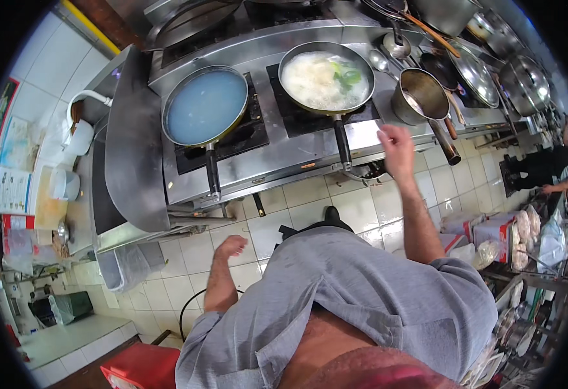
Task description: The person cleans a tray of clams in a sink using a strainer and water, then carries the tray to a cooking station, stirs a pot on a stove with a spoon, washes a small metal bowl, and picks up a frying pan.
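Observation:
My right hand (397, 141) is raised over the front edge of the steel stove, between two pan handles, touching neither as far as I can see; its fingers are curled and look empty. Low over the floor tiles at my left side, my left hand (233, 245) hangs with loosely bent fingers and holds nothing. On the left burner stands a frying pan (206, 107) with cloudy, bluish liquid. A second frying pan (325, 80) holds foaming pale liquid with green leaves. A worn metal saucepan (420, 97) stands to the right of it, its handle jutting past the stove edge.
Metal spoons (379, 61), a domed lid (476, 73) and several pots crowd the stove's right end. A curved metal panel (135, 141) borders the left burner. A bin with a plastic liner (131, 265) stands at lower left. Another person (532, 170) is at far right, near stacked bags and tins.

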{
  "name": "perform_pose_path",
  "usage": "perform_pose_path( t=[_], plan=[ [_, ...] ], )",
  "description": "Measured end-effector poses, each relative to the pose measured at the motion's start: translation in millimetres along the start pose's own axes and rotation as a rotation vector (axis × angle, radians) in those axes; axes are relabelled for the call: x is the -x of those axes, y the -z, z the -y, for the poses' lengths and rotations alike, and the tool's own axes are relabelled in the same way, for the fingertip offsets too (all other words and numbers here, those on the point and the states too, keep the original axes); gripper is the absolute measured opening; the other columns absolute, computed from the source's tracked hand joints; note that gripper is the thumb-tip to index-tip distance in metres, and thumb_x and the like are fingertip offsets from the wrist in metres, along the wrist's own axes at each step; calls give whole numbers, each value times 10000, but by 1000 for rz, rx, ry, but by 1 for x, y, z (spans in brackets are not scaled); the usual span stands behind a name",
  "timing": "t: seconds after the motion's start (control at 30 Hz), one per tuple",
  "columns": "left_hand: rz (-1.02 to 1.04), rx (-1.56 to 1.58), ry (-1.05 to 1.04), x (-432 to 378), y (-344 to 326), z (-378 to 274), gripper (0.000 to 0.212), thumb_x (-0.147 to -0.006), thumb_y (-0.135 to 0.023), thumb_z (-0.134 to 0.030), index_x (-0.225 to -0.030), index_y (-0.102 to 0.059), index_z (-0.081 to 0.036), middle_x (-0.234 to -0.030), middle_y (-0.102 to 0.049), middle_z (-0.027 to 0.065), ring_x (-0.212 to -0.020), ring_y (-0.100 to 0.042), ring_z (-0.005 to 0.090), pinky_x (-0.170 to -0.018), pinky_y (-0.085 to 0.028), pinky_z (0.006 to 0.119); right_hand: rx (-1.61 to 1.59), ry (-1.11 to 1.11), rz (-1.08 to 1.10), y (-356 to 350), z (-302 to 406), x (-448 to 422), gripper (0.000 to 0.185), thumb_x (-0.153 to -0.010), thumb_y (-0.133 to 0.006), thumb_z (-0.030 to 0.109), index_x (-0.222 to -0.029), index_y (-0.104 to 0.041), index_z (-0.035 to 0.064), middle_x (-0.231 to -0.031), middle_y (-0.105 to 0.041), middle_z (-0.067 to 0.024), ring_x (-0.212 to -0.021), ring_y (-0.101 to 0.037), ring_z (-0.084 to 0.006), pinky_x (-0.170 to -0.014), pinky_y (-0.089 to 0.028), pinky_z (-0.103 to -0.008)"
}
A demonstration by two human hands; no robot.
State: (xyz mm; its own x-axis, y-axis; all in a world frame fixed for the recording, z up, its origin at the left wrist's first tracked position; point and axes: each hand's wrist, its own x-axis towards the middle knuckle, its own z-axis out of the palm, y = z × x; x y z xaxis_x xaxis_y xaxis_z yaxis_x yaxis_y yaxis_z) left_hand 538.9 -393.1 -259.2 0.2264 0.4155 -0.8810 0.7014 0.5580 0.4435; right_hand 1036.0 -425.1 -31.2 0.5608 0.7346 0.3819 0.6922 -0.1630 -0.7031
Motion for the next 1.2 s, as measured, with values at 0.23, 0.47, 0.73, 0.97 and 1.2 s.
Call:
perform_pose_path(
  t=[0.23,0.47,0.73,0.97,1.2],
  plan=[
    [266,-459,-301,-18,-60,-99,216,-789,-580,-250,-871,-584,-49,-727,-558,5,-655,-514,94,-598,-447,253,458,227,192,-11,20,-143,151,-724,-597,212,-822,-664,120,-851,-566,-96,-883,-528,-272,-745,-403,-427],
    [191,-283,-629,76,-90,-220,204,-784,-575,-186,-909,-577,-26,-717,-566,19,-678,-511,100,-643,-435,256,834,315,668,-106,-19,-232,269,-717,-514,124,-958,-612,54,-1136,-467,-120,-1091,-394,-315,-854,-278,-598],
    [5,-286,-654,96,-97,-244,174,-790,-575,-154,-922,-583,-42,-692,-547,26,-654,-499,101,-614,-424,252,881,566,610,-123,-39,-234,245,-710,-537,179,-885,-603,20,-1042,-474,-106,-1013,-426,-272,-781,-319,-542],
    [-86,-301,-793,123,-78,-307,169,-804,-596,-170,-893,-571,-28,-698,-516,-16,-638,-438,75,-584,-391,235,852,475,594,-96,-45,-247,219,-748,-510,175,-883,-594,25,-1018,-518,-97,-993,-463,-267,-769,-319,-546],
    [-176,-286,-827,110,-89,-326,186,-807,-588,-190,-849,-565,-11,-689,-532,29,-621,-454,103,-573,-403,259,840,206,615,-3,-52,-300,238,-742,-476,149,-895,-623,41,-987,-611,-146,-922,-586,-301,-772,-363,-540]
  ],
)
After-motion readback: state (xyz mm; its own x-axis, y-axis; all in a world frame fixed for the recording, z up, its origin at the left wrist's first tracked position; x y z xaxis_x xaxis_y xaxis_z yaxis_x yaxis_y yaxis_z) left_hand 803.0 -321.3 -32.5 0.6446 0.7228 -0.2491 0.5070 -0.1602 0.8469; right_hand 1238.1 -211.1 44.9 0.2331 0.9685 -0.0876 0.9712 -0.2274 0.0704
